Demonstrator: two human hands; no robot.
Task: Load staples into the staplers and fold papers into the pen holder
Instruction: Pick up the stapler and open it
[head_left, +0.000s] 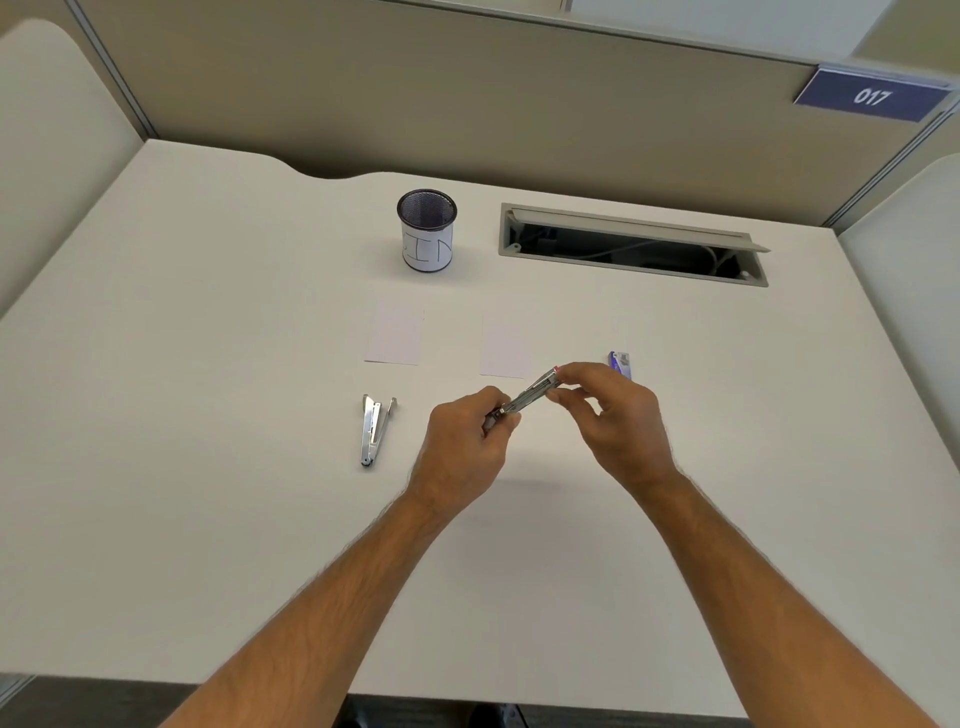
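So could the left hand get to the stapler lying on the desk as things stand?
Probably yes, once freed. The spare stapler lies open on bare desk just left of the left hand, with nothing between them. But that hand and the right hand hold the other stapler, so it must let go first.

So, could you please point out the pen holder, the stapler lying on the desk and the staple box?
pen holder (427, 244): head view, on its white paper label.
stapler on the desk (372, 431): head view, on its metal body.
staple box (620, 362): head view, on its visible top.
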